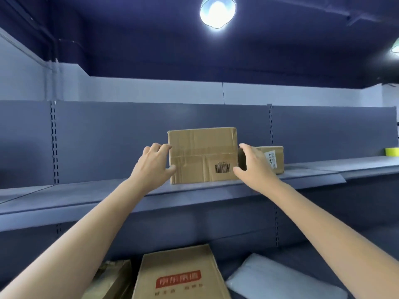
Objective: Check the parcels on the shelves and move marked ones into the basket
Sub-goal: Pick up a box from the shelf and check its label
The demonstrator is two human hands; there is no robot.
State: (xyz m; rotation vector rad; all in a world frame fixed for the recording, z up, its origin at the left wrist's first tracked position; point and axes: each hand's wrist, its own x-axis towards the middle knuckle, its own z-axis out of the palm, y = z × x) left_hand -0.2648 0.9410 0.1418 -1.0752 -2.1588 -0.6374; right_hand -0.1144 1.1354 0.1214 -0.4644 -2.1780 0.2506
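A brown cardboard parcel (203, 155) with tape and a barcode label stands upright on the upper grey shelf (86, 195). My left hand (154, 164) grips its left edge, fingers curled over the side and thumb on the front. My right hand (254, 167) is at its right edge, thumb touching the lower front corner, fingers spread behind it. A smaller brown parcel (273, 158) with a white label sits just behind my right hand. No basket is in view.
On the lower shelf lie a large brown box with red print (181, 275), a wrinkled brown parcel (112, 279) to its left and a grey plastic mailer (282, 281) to its right. A yellow-green object (391, 151) sits at the far right of the upper shelf.
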